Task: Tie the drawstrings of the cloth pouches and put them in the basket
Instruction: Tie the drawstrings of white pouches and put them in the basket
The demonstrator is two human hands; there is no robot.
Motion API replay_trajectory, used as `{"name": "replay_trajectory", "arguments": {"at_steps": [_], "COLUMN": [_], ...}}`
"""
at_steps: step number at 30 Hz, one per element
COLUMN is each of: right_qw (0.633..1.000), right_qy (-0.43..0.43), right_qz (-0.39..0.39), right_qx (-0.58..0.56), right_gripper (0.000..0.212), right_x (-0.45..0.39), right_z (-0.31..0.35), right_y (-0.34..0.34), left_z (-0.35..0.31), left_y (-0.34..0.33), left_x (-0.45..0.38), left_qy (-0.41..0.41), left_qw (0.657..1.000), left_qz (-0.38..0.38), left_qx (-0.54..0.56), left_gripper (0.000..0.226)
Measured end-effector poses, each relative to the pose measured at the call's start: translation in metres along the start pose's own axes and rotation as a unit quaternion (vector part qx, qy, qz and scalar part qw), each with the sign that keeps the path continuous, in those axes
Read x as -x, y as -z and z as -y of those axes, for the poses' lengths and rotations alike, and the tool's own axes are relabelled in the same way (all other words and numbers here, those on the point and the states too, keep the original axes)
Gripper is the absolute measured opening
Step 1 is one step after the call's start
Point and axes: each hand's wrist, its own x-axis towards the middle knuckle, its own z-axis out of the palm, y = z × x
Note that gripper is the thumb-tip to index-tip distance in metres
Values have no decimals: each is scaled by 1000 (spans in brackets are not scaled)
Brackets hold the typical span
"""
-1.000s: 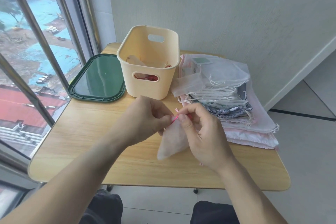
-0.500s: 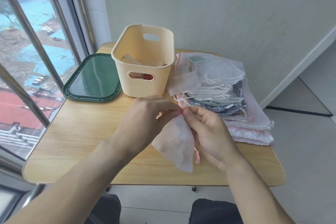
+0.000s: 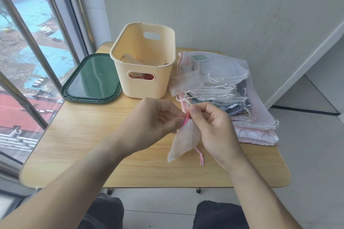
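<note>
Left hand: the left hand [image 3: 158,117] has its fingers curled in, pinching the pink drawstring [image 3: 186,119] at the neck of the pouch.
Right hand: the right hand [image 3: 212,126] pinches the same cord from the other side, thumb and forefinger tight at the loop.
Pouch: a small sheer pouch [image 3: 184,140] hangs from both pinches above the table's [image 3: 78,135] middle, toward the near edge, its lower corner close to the wood; whether it touches is unclear.
Loose end: one pink tail [image 3: 200,158] dangles below the right hand, free.
Knot risk: the loop looks small and the cord slick; I'd say a slipped pinch lets it spring open, and the knot has to start over.
Snag risk: that dangling tail could catch under the right wrist and tug the pouch neck askew.
Basket: the cream basket [image 3: 145,72] stands at the far edge, already holding some pouches; a toss from here could hit the rim instead.
Stack: the untied pile [image 3: 219,91] sits by the right edge, just behind the right hand, so a careless elbow could drag cords off.
Lid: the green lid [image 3: 93,80] lies at the left, out of harm's way.
</note>
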Motion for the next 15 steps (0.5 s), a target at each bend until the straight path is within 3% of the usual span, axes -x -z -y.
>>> {"name": "replay_trajectory", "arguments": {"at_steps": [4, 10, 12, 15], "right_qw": [996, 987, 984, 988], "right_qy": [37, 92, 100, 73], "right_qz": [-18, -26, -15, -1], "right_qx": [74, 130, 146, 139], "right_gripper": [19, 21, 19, 20], "right_x": [0, 2, 3, 3], "right_z": [-1, -3, -3, -5], "right_y": [-2, -4, -4, -5], "left_z": [-2, -7, -6, -3], "left_y": [-4, 1, 1, -3], "left_x": [1, -1, 0, 3], "left_qy": [-2, 138, 122, 6], "left_qw": [998, 985, 991, 989], "left_qz": [-13, 48, 47, -15], "left_qx": [-64, 97, 42, -144], "left_gripper": [7, 10, 10, 10]}}
